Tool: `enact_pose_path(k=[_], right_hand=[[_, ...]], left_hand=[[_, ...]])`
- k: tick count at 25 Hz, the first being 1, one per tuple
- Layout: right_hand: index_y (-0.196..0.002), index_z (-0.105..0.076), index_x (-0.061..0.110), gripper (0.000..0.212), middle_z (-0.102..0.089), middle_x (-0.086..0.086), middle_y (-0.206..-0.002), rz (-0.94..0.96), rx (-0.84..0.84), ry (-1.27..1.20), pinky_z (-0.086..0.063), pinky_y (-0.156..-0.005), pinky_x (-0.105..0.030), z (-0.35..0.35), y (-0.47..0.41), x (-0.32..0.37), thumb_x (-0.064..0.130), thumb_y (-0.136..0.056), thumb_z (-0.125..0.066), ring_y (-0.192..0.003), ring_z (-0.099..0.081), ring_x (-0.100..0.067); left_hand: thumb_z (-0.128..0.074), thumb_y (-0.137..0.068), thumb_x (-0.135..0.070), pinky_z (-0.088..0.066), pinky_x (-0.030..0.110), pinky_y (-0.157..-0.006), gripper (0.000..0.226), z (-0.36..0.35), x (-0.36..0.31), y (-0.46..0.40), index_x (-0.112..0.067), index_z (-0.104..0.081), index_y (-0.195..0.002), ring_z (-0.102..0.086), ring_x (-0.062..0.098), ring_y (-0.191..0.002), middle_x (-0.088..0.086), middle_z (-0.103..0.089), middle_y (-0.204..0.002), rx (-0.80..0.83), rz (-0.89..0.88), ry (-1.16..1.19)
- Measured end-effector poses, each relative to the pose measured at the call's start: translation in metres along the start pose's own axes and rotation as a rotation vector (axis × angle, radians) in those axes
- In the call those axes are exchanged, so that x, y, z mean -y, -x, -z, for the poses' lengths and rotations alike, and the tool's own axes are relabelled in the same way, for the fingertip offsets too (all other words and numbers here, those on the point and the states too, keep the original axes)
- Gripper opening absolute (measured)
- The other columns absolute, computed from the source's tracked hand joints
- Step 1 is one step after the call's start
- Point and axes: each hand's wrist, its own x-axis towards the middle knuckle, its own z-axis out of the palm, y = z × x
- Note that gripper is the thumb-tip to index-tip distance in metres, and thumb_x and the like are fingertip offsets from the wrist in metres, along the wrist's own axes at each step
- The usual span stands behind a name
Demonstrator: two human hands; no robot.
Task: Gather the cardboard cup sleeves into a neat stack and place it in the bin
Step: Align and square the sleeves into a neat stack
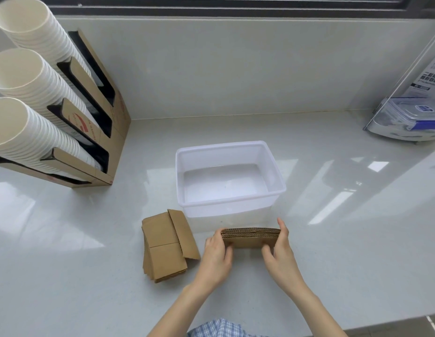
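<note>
A stack of brown cardboard cup sleeves (pixel 250 237) stands on edge on the counter, just in front of the translucent white bin (pixel 229 203). My left hand (pixel 217 255) grips its left end and my right hand (pixel 278 251) grips its right end. A second pile of sleeves (pixel 165 246) lies flat on the counter to the left, loosely fanned, with one sleeve askew on top. The bin holds nothing.
A cardboard holder (pixel 89 132) with three slanted rows of white paper cups (pixel 29 76) stands at the far left. A clear plastic container with blue clips (pixel 406 117) sits at the back right. The white counter's front edge (pixel 357 327) runs close to my body.
</note>
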Motion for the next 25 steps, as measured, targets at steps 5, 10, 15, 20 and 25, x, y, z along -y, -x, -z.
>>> enact_pose_path(k=[5,10,15,20,25], right_hand=[[-0.135,-0.026,0.022,0.054,-0.051,0.009,-0.08,0.025,-0.069,-0.022,-0.039,-0.057,-0.001,0.006,0.002,0.007,0.008,-0.088,-0.048,-0.061,-0.052,0.0],[-0.13,-0.031,0.03,0.051,-0.057,0.009,-0.098,0.065,-0.068,-0.109,-0.044,-0.067,-0.005,0.004,0.002,0.022,0.011,-0.087,-0.053,-0.088,-0.057,-0.008],[-0.108,-0.042,0.031,0.035,-0.057,0.013,-0.101,0.105,0.033,-0.192,-0.049,-0.068,-0.014,-0.005,0.001,0.038,0.012,-0.084,-0.059,-0.092,-0.06,-0.007],[-0.099,-0.053,0.033,0.013,-0.063,0.008,-0.103,0.077,0.23,-0.229,-0.049,-0.072,-0.01,-0.013,-0.002,0.056,0.026,-0.087,-0.056,-0.093,-0.06,-0.007],[-0.116,-0.054,0.029,0.027,-0.064,0.004,-0.103,0.056,0.39,-0.182,-0.048,-0.074,-0.015,-0.022,-0.006,0.067,0.03,-0.089,-0.053,-0.096,-0.06,-0.01]], left_hand=[[-0.04,-0.091,-0.01,-0.042,0.038,-0.092,0.018,0.012,-0.01,0.001,-0.006,-0.045,-0.108,-0.049,0.027,-0.103,0.013,-0.057,-0.111,0.005,0.017,0.089],[-0.044,-0.09,-0.016,-0.044,0.02,-0.075,0.01,0.034,-0.016,0.001,-0.019,-0.047,-0.098,-0.056,0.003,-0.081,0.002,-0.064,-0.096,-0.047,-0.005,0.169],[-0.049,-0.088,-0.016,-0.043,0.002,-0.064,0.019,0.06,-0.013,0.003,-0.035,-0.046,-0.086,-0.057,-0.002,-0.077,-0.016,-0.06,-0.088,-0.157,0.035,0.268],[-0.049,-0.088,-0.016,-0.042,0.001,-0.067,0.023,0.086,-0.007,0.007,-0.038,-0.051,-0.086,-0.055,-0.014,-0.079,-0.017,-0.062,-0.089,-0.162,0.051,0.291],[-0.051,-0.087,-0.019,-0.049,0.012,-0.066,0.022,0.102,-0.004,0.006,-0.041,-0.053,-0.088,-0.058,-0.006,-0.074,-0.015,-0.061,-0.088,-0.12,0.079,0.255]])
